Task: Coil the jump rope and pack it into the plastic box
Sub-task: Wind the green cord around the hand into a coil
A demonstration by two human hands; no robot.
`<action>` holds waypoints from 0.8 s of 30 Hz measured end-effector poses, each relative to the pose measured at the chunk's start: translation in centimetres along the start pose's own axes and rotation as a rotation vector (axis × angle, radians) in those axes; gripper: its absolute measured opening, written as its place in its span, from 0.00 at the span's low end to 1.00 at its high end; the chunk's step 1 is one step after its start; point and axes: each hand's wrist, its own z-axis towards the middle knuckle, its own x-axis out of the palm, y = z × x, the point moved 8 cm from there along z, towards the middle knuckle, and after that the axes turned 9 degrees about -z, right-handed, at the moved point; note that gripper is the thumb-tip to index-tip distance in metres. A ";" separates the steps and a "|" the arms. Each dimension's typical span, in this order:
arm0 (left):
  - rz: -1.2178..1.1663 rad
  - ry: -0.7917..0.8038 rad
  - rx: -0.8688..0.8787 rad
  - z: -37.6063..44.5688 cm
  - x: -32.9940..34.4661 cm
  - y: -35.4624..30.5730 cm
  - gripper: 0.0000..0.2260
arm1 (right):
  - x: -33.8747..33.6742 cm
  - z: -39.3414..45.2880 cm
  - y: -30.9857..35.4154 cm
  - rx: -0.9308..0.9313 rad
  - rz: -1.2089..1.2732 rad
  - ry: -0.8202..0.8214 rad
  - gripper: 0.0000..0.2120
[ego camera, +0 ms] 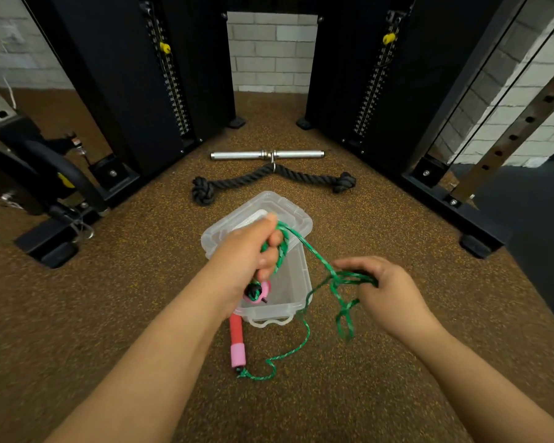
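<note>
The green jump rope (304, 338) runs in loose loops between both hands. My left hand (251, 251) is closed around one handle, whose pink end pokes out below the fist, with several turns of rope wound around it. My right hand (378, 287) pinches a bundle of rope strands to the right. The second handle (236, 342), red with a pink end, lies on the floor near the box's front corner. The clear plastic box (296, 303) stands open under my left hand, and its lid (296, 212) lies at the far end.
A black knotted rope attachment (304, 177) and a chrome bar (237, 155) lie on the brown speckled floor beyond the box. Black weight-stack columns (135, 91) stand left and right. A machine base (52, 244) sits at the left.
</note>
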 end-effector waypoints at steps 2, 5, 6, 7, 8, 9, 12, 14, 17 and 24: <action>0.113 0.092 -0.013 -0.3 1.3 0.2 0.17 | 0.7 0.0 0.8 -0.050 -0.016 0.079 0.29; 0.145 0.165 -0.035 -0.5 2.4 0.6 0.17 | 2.2 -0.3 3.4 -0.165 0.322 0.217 0.27; 0.143 0.174 -0.036 -0.5 2.5 0.7 0.17 | 2.8 -0.6 4.3 -0.203 0.415 0.266 0.24; 0.135 0.176 -0.037 -0.5 2.4 0.7 0.17 | 3.3 -0.8 4.9 -0.222 0.472 0.308 0.19; 0.124 0.173 -0.039 -0.6 2.3 0.7 0.17 | 3.6 -1.0 5.1 -0.214 0.496 0.337 0.14; 0.108 0.166 -0.042 -0.5 2.1 0.7 0.17 | 3.6 -1.0 5.0 -0.191 0.507 0.335 0.10; 0.019 0.132 -0.039 -0.5 1.4 0.5 0.18 | 2.0 -0.3 3.4 -0.054 0.562 0.191 0.09; -0.106 0.105 -0.033 -0.5 1.0 0.1 0.18 | 1.0 0.1 2.6 -0.027 0.521 0.099 0.10; -0.346 0.060 -0.028 -0.3 0.5 -0.3 0.18 | 1.7 -0.4 2.5 -0.113 0.144 0.090 0.09; -0.352 -0.003 -0.005 -0.1 0.3 -0.1 0.16 | 5.3 -3.4 6.2 -0.542 -0.410 0.114 0.15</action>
